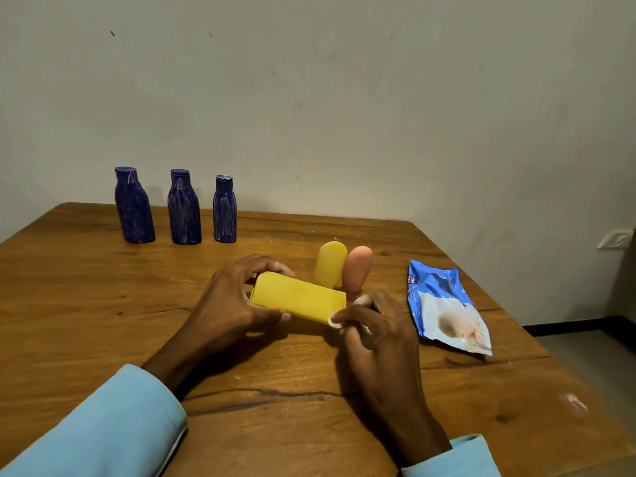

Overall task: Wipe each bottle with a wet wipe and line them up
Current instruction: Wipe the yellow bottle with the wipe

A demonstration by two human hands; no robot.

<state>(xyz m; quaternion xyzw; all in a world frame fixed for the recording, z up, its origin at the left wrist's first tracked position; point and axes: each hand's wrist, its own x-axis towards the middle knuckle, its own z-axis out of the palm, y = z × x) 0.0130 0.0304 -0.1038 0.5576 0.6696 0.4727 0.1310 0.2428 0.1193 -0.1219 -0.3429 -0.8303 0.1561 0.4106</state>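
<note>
Bottles come first at the far left of the table [86, 304]: three dark blue ones stand upright in a row near the wall, the left blue bottle [134, 206], the middle blue bottle [184, 208] and the right blue bottle [225, 210], each apart from its neighbour. Nearer and toward the middle, the left hand [230, 301] grips one end of a yellow bottle [298, 299], fingers curled over its far side and thumb along its near side. This bottle lies on its side, held just above the wood, its long axis running left to right. Behind its right end stand a rounded yellow bottle [329, 265] and a rounded peach bottle [358, 270], touching or nearly touching each other. The right hand [377, 333] pinches a white wet wipe [335, 321] between curled fingers and thumb and presses it against the right end of the held bottle. Farther right a blue and white wipes packet [447, 309] lies flat on the table, apart from the hands. Light blue sleeves cover both forearms at the near edge.
</note>
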